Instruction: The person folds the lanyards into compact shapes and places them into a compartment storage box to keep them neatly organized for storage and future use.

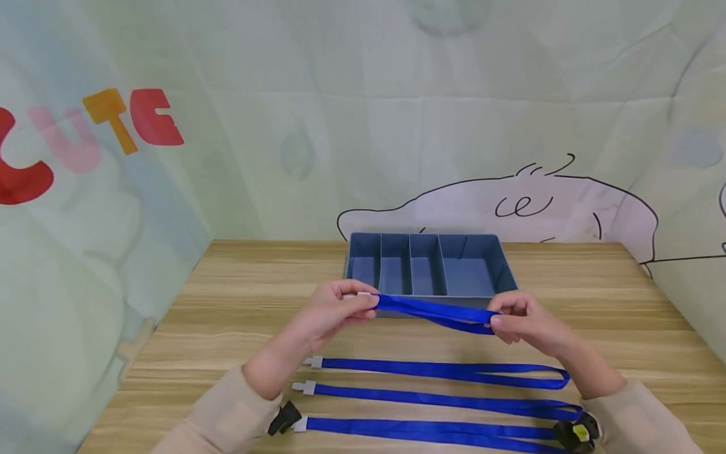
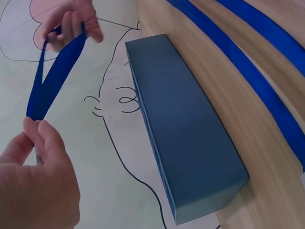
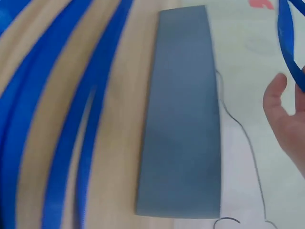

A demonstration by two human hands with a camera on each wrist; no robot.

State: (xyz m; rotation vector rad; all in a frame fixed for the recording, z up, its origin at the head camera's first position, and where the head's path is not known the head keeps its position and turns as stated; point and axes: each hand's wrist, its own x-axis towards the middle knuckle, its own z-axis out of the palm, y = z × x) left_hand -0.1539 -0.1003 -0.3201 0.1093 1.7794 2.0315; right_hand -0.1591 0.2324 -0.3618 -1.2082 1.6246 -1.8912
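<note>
Both hands hold a blue lanyard [image 1: 433, 310] stretched between them, just in front of the box and above the table. My left hand [image 1: 340, 310] pinches its clip end, where a bit of white clip shows past the fingers. At the looped end, my right hand [image 1: 524, 320] holds the strap; in the left wrist view the loop passes round the fingers of the right hand [image 2: 74, 21]. Behind the lanyard stands a blue-grey divided box [image 1: 471, 268] with several compartments, which show no contents. The right wrist view catches only part of the right hand [image 3: 290, 124].
Three more blue lanyards, a far one [image 1: 397, 367], a middle one [image 1: 397, 396] and a near one [image 1: 397, 427], lie side by side on the wooden table [image 1: 244, 277], white clips to the left. A printed cloth backdrop [image 1: 255, 157] hangs behind the table.
</note>
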